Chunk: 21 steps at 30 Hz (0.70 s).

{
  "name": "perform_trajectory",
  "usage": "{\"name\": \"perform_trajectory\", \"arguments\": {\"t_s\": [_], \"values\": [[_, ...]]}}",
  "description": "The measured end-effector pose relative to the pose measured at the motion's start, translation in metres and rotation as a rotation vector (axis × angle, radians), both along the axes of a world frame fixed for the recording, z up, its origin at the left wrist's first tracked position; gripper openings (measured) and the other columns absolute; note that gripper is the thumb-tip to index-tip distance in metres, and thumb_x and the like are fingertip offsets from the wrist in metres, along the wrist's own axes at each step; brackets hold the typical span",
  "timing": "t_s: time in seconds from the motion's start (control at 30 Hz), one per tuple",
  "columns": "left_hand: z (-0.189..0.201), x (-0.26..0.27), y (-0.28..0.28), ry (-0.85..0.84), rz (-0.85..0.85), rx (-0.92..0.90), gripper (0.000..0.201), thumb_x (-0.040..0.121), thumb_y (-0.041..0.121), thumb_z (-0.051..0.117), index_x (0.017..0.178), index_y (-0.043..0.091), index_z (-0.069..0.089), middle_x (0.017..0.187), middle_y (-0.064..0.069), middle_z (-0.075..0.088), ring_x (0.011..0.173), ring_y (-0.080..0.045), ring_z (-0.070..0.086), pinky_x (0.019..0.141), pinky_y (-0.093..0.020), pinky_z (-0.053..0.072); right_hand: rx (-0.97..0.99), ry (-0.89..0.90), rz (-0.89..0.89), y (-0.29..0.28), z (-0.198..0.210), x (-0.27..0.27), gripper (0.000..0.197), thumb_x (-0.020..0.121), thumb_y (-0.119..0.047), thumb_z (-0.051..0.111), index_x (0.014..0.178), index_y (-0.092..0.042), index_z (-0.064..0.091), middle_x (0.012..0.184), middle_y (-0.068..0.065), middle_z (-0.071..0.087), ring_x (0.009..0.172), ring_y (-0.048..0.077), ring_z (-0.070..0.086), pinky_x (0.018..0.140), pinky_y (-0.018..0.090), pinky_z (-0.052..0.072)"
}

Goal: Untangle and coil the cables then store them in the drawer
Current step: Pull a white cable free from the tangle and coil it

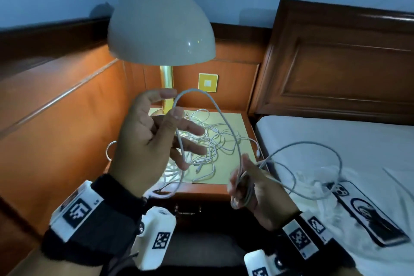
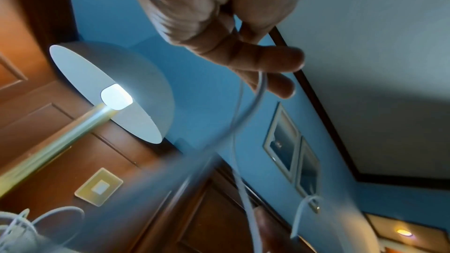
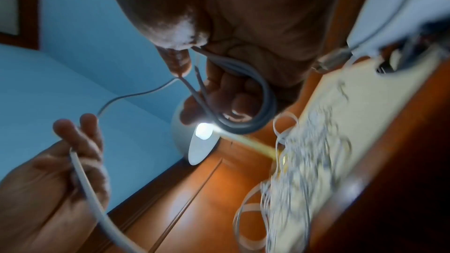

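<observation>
White cable (image 1: 226, 119) arcs between both hands, fingers (image 1: 243, 188) curled around its coils.

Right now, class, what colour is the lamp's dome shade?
White or pale cream; the lamp shade shows best in the head view.

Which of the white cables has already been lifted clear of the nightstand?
The cable arching between the left hand and right hand, partly coiled in the right. The tangled cables still lie on the nightstand under the lamp.
</observation>
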<state>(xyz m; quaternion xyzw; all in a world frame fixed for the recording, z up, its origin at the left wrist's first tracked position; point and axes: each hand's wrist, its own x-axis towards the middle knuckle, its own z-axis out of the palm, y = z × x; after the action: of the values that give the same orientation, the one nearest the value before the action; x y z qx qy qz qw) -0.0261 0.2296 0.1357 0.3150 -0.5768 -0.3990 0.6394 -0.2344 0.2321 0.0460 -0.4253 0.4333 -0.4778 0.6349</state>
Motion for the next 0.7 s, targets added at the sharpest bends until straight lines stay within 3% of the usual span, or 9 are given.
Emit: {"name": "perform_trajectory", "arguments": {"t_s": [0.07, 0.17, 0.23, 0.3, 0.37, 0.47, 0.53, 0.6, 0.7], "values": [[0.001, 0.006, 0.02, 0.035, -0.029, 0.063, 0.007, 0.103, 0.015, 0.046, 0.108, 0.02, 0.045, 0.073, -0.012, 0.07, 0.052, -0.034, 0.07, 0.035, -0.023, 0.042, 0.115, 0.027, 0.087, 0.025, -0.007, 0.02, 0.056, 0.092, -0.059, 0.043, 0.071, -0.01, 0.064, 0.067, 0.015, 0.06, 0.053, 0.022, 0.048, 0.054, 0.029, 0.038], [-0.001, 0.019, 0.048, 0.083, -0.145, 0.19, 0.014, 0.105, 0.013, 0.039, 0.1, 0.013, 0.052, 0.075, -0.005, 0.068, 0.069, -0.031, 0.075, 0.039, -0.02, 0.046, 0.378, 0.047, 0.203, 0.065, -0.021, 0.051, 0.065, 0.084, -0.071, 0.048, 0.083, -0.008, 0.065, 0.075, 0.014, 0.067, 0.065, 0.023, 0.058, 0.058, 0.027, 0.047], [-0.006, 0.028, 0.065, 0.145, -0.199, 0.266, 0.02, 0.106, 0.01, 0.036, 0.104, 0.007, 0.056, 0.082, -0.006, 0.07, 0.086, -0.029, 0.076, 0.044, -0.017, 0.05, 0.527, 0.091, 0.318, 0.085, -0.027, 0.066, 0.083, 0.081, -0.082, 0.042, 0.104, -0.005, 0.064, 0.088, 0.015, 0.07, 0.072, 0.024, 0.064, 0.063, 0.031, 0.055], [-0.014, 0.037, 0.08, 0.197, -0.222, 0.324, 0.022, 0.105, 0.005, 0.036, 0.114, 0.003, 0.056, 0.098, -0.011, 0.075, 0.101, -0.027, 0.074, 0.051, -0.018, 0.054, 0.587, 0.275, 0.426, 0.097, -0.03, 0.072, 0.1, 0.077, -0.09, 0.032, 0.118, -0.004, 0.06, 0.095, 0.013, 0.07, 0.074, 0.024, 0.068, 0.063, 0.034, 0.057], [-0.027, 0.045, 0.092, 0.216, -0.205, 0.365, 0.022, 0.103, 0.001, 0.038, 0.116, 0.004, 0.055, 0.111, -0.015, 0.074, 0.111, -0.025, 0.07, 0.057, -0.019, 0.057, 0.552, 0.529, 0.436, 0.103, -0.031, 0.068, 0.104, 0.073, -0.093, 0.031, 0.113, -0.002, 0.065, 0.094, 0.011, 0.072, 0.071, 0.023, 0.069, 0.058, 0.031, 0.055], [-0.045, 0.053, 0.101, 0.197, -0.114, 0.402, 0.015, 0.1, -0.002, 0.046, 0.106, 0.007, 0.056, 0.113, -0.015, 0.074, 0.107, -0.026, 0.071, 0.056, -0.021, 0.056, 0.362, 0.748, 0.37, 0.108, -0.031, 0.063, 0.085, 0.081, -0.085, 0.037, 0.095, -0.008, 0.071, 0.083, 0.005, 0.073, 0.065, 0.017, 0.065, 0.056, 0.027, 0.047], [-0.058, 0.054, 0.104, 0.154, -0.052, 0.429, 0.007, 0.099, 0.0, 0.051, 0.099, 0.006, 0.056, 0.106, -0.018, 0.075, 0.095, -0.028, 0.075, 0.047, -0.023, 0.055, 0.264, 0.587, 0.292, 0.113, -0.029, 0.064, 0.069, 0.088, -0.076, 0.039, 0.103, -0.016, 0.068, 0.087, -0.002, 0.07, 0.072, 0.01, 0.064, 0.058, 0.027, 0.042], [-0.069, 0.053, 0.105, 0.032, 0.017, 0.452, 0.004, 0.098, 0.003, 0.056, 0.095, 0.005, 0.058, 0.097, -0.016, 0.076, 0.085, -0.029, 0.076, 0.041, -0.026, 0.053, 0.229, 0.37, 0.266, 0.119, -0.023, 0.067, 0.073, 0.086, -0.077, 0.033, 0.116, -0.02, 0.066, 0.106, 0.0, 0.072, 0.091, 0.01, 0.066, 0.069, 0.029, 0.044], [-0.088, 0.058, 0.099, -0.467, 0.225, 0.317, 0.012, 0.098, 0.015, 0.061, 0.092, 0.017, 0.071, 0.082, 0.002, 0.077, 0.07, -0.013, 0.075, 0.051, -0.029, 0.057, 0.199, 0.113, 0.358, 0.126, -0.018, 0.069, 0.093, 0.079, -0.08, 0.028, 0.125, -0.009, 0.064, 0.12, 0.011, 0.07, 0.108, 0.02, 0.064, 0.085, 0.034, 0.043]]}}
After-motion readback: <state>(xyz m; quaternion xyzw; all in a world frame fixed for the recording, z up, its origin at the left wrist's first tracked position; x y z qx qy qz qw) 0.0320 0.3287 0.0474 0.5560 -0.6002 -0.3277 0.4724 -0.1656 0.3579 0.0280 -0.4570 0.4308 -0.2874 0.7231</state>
